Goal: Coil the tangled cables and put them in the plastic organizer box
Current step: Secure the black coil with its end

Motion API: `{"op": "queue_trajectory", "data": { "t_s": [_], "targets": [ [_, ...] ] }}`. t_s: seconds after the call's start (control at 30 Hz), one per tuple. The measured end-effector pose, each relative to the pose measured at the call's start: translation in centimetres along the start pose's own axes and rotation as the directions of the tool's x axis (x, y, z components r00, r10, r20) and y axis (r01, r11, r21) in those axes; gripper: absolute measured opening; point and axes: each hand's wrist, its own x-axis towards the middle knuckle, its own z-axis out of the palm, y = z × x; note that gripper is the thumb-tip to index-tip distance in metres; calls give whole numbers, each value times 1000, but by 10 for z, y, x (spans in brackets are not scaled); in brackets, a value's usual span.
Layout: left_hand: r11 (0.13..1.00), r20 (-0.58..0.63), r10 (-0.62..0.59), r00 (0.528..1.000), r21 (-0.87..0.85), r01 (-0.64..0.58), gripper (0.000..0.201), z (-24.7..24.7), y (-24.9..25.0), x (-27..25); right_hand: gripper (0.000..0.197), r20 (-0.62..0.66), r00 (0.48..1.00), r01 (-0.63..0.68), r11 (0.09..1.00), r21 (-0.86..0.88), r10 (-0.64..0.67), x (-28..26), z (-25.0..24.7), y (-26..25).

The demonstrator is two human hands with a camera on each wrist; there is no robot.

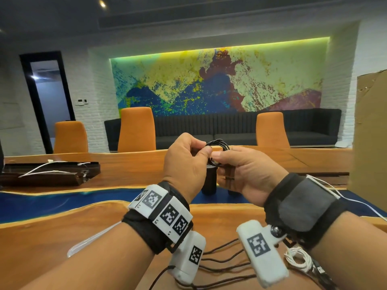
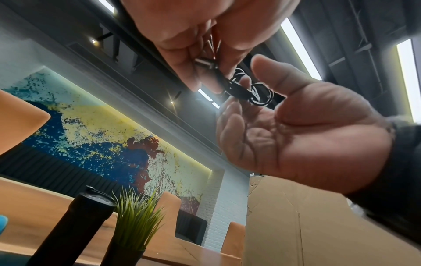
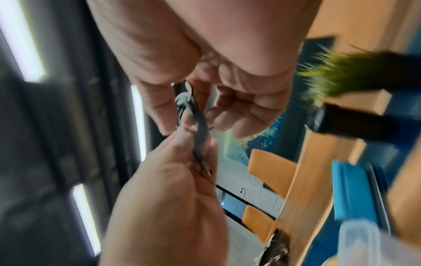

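Left hand [image 1: 184, 162] pinches the black cable coil [image 1: 217, 146], held up over the table [image 1: 62, 237] centre. Right hand [image 1: 249, 172] pinches its other side. Coiling step, probably tucking the end. Next: carry it to the organizer box; lid [image 1: 83, 243] near left.

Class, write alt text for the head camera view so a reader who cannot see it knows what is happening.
Two hands, the left hand and right hand, hold a small coil of black cable together above a wooden table. More dark cables and a white cable lie loose on the table near the wrists.
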Motion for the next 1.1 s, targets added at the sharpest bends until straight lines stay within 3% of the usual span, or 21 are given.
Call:
{"op": "queue_trajectory", "data": {
  "t_s": [0.13, 0.27, 0.37, 0.47, 0.67, 0.83, 0.93, 1.1],
  "targets": [
    [1000, 0, -6, 1000, -7, 6, 11, 1, -1, -1, 13, -85, 995, 54, 996, -73, -60, 5, 6, 4],
    [1000, 11, -17, 1000, -12, 18, 11, 0, -3, -1, 5, -81, 996, 39, 999, -17, -40, 5, 5, 7],
    [1000, -2, 1, 1000, -11, -1, 15, 0, -1, 1, 11, 44, 996, -78, 984, 163, 71, 1, 3, 5],
    [1000, 3, -2, 1000, -26, 2, 23, 2, 1, 3, 13, 224, 957, -247, 924, 291, 185, 1, 2, -5],
    [999, 15, 19, 1000, 46, -19, 25, 2, -1, -2, 14, 74, 976, -210, 971, 112, 203, 5, -1, -14],
    [996, 37, 37, 999, 77, -40, 28, 2, 3, -4, 12, 198, 915, -387, 906, 174, 352, -1, -9, -21],
    [995, 45, 61, 997, 80, -65, 21, 2, 8, -3, 10, 184, 927, -355, 922, 158, 326, -4, -10, -24],
    [994, 17, 79, 997, 79, -80, 19, 1, 5, -2, 17, 76, 981, -177, 984, 8, 176, -6, -4, -19]
  ]
}}
